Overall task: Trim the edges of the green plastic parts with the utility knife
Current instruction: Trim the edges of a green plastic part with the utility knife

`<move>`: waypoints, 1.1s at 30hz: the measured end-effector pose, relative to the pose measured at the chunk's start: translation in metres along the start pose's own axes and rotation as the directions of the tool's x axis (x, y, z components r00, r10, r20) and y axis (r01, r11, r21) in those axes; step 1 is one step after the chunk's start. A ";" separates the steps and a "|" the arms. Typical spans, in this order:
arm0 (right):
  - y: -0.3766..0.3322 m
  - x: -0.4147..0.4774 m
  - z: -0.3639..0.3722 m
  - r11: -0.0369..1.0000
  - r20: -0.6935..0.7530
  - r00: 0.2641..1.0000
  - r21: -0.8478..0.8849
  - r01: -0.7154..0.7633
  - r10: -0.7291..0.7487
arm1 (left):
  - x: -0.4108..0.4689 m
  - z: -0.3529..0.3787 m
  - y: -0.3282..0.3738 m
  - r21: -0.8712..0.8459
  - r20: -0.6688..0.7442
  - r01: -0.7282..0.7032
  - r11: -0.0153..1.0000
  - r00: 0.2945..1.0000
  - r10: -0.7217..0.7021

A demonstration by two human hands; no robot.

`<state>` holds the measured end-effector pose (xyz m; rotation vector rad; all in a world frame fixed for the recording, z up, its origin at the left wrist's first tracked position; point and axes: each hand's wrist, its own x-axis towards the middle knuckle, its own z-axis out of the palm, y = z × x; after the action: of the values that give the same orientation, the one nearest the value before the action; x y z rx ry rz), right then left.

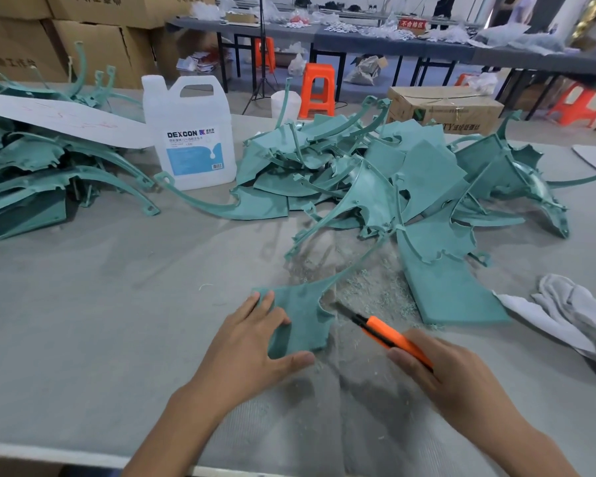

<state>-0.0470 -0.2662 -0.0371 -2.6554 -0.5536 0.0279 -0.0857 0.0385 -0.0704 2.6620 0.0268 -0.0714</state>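
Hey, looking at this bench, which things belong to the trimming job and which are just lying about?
Job: utility knife, held in the right hand; green part, left hand on it; pile of green parts; shavings.
Lying about: DEXCON jug; grey cloth; cardboard box; orange stool.

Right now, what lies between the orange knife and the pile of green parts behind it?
In the head view, loose pale shavings cover the table there, between the utility knife and the pile of green parts.
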 end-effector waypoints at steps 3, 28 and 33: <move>0.006 -0.007 -0.010 0.996 -0.082 0.994 0.054 -0.067 0.072 | -0.015 -0.007 -0.005 0.140 0.090 -0.074 0.987 0.994 0.062; -0.038 -0.062 -0.031 0.895 -0.206 0.945 0.419 -0.151 0.255 | -0.009 -0.011 0.042 -0.352 -0.219 -0.264 0.898 0.956 0.195; -0.053 -0.061 -0.036 0.886 -0.106 0.971 0.441 -0.147 0.214 | 0.002 -0.017 0.049 -0.333 -0.224 -0.163 0.929 0.970 0.091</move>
<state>-0.1192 -0.2604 0.0132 -2.2401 -0.2137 0.0022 -0.0811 0.0029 -0.0324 2.2969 -0.0621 0.2310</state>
